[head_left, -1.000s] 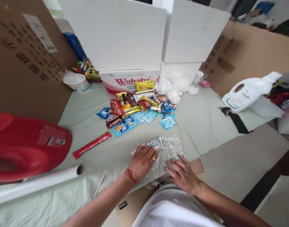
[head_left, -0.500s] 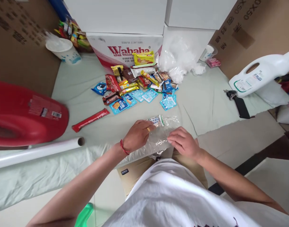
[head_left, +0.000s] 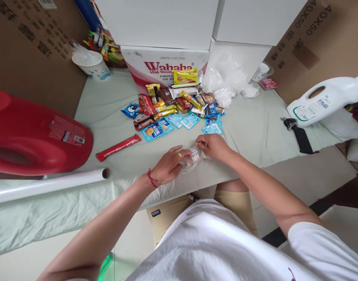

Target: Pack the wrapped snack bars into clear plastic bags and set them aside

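At the table's (head_left: pixel 243 152) near edge, between both hands: one packet (head_left: pixel 194 155), wrapped in clear film (head_left: pixel 190 168). Long axis: uncertain, ends partly covered. Left hand (head_left: pixel 167 165): nearer, left of packet, fingers loosely spread, fingertips touching it. Right hand (head_left: pixel 214 146): right of packet, slightly farther from the body, fingertips drawn narrow, apparently pinching film. Snack pile (head_left: pixel 173 103): beyond, apart.

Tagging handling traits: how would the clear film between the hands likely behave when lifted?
The clear film is probably floppy, as it bunches up by the small packet. It looks thin and see-through, so likely light for its size. Its shine suggests it may slip.
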{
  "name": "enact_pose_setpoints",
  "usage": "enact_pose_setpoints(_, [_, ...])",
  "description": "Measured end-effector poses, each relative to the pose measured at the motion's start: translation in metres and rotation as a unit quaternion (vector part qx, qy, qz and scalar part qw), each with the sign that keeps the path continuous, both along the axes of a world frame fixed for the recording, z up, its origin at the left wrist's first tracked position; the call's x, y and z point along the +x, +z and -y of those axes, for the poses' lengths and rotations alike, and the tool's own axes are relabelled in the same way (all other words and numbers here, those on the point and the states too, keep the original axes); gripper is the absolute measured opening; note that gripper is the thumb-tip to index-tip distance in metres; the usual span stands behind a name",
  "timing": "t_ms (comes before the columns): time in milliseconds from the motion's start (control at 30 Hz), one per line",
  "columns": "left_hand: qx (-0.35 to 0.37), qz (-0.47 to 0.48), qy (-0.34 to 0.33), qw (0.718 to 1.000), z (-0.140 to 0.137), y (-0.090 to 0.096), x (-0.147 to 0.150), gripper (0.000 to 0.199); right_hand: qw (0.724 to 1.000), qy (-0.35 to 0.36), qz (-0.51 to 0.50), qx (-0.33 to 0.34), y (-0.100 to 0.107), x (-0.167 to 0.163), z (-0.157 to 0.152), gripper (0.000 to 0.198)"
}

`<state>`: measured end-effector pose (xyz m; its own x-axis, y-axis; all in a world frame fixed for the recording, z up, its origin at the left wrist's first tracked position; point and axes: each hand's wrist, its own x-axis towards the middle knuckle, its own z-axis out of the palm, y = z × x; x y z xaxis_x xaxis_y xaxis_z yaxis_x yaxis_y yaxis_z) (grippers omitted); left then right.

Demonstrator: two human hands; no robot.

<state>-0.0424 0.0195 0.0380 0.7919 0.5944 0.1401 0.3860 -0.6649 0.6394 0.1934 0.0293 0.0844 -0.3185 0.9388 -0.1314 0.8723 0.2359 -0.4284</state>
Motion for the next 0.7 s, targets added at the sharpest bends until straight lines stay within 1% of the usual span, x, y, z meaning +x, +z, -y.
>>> enact_pose_setpoints(67, [-0.036, 0.025, 0.000, 0.999, 0.001, 0.001, -0.004, 0.050, 0.999, -0.008, 0.043, -0.027, -0.004, -0.006, -0.012, 0.022])
enact_pose_setpoints(133, [-0.051, 0.060, 0.027, 0.996, 0.008, 0.000, -0.007, 0.043, 0.996, -0.011, 0.077, -0.034, -0.008, -0.010, -0.018, 0.022])
enact_pose_setpoints(200, [-0.025, 0.090, 0.087, 0.992, 0.019, -0.004, -0.006, 0.043, 0.994, -0.011, 0.100, -0.032, -0.011, -0.012, -0.020, 0.021])
enact_pose_setpoints(267, [0.018, 0.094, 0.175, 0.980, 0.034, -0.010, 0.000, 0.057, 0.993, -0.010, 0.114, -0.030, -0.012, -0.014, -0.020, 0.021])
enact_pose_setpoints(300, [0.033, 0.091, 0.226, 0.969, 0.040, -0.014, 0.005, 0.062, 0.992, -0.008, 0.119, -0.029, -0.012, -0.015, -0.019, 0.021])
enact_pose_setpoints(333, [0.040, 0.089, 0.277, 0.956, 0.045, -0.018, 0.011, 0.059, 0.992, -0.007, 0.123, -0.027, -0.011, -0.015, -0.018, 0.021])
enact_pose_setpoints(400, [0.030, 0.102, 0.368, 0.924, 0.050, -0.025, 0.021, 0.036, 0.992, -0.003, 0.125, -0.025, -0.010, -0.017, -0.016, 0.021])
enact_pose_setpoints(433, [0.018, 0.117, 0.404, 0.907, 0.050, -0.028, 0.025, 0.032, 0.992, -0.002, 0.124, -0.026, -0.010, -0.017, -0.016, 0.021])
enact_pose_setpoints(467, [0.004, 0.132, 0.435, 0.891, 0.049, -0.031, 0.027, 0.037, 0.992, -0.003, 0.119, -0.029, -0.010, -0.016, -0.017, 0.021])
enact_pose_setpoints(500, [-0.008, 0.140, 0.463, 0.875, 0.047, -0.033, 0.027, 0.042, 0.993, -0.004, 0.109, -0.034, -0.010, -0.015, -0.018, 0.022])
enact_pose_setpoints(567, [-0.017, 0.129, 0.511, 0.850, 0.041, -0.038, 0.023, 0.046, 0.996, -0.002, 0.067, -0.055, -0.012, -0.009, -0.023, 0.022])
enact_pose_setpoints(633, [-0.012, 0.085, 0.541, 0.836, 0.038, -0.043, 0.014, 0.043, 0.996, 0.004, 0.003, -0.085, -0.017, 0.000, -0.030, 0.023])
enact_pose_setpoints(700, [-0.003, 0.039, 0.557, 0.829, 0.037, -0.047, 0.004, 0.035, 0.992, 0.009, -0.057, -0.116, -0.022, 0.010, -0.039, 0.023])
